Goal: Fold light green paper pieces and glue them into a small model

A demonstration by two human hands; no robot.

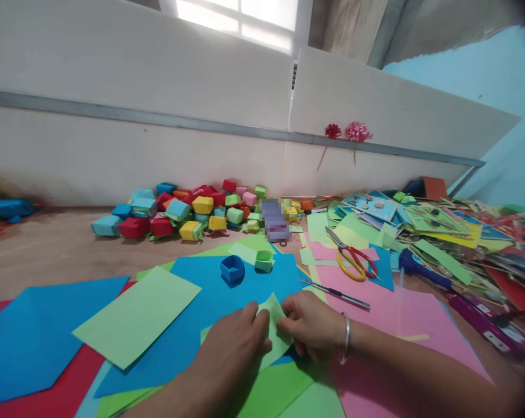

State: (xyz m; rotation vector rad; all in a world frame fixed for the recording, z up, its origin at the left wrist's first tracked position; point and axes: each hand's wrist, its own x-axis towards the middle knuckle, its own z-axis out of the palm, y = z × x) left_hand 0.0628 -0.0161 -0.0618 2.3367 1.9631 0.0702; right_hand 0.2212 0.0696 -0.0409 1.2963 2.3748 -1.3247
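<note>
A small light green paper piece (274,325), partly folded, lies on a blue sheet (210,302) in front of me. My left hand (234,348) presses its left edge with curled fingers. My right hand (312,325), with a silver bangle at the wrist, pinches its right edge. A folded blue paper box (232,270) and a folded green paper box (264,261) sit just beyond on the blue sheet.
Loose coloured sheets cover the table: a light green sheet (136,316), a pink sheet (388,313), red underneath. Scissors (352,258) with red and yellow handles and a craft knife (336,293) lie right. A pile of paper boxes (188,212) sits by the wall.
</note>
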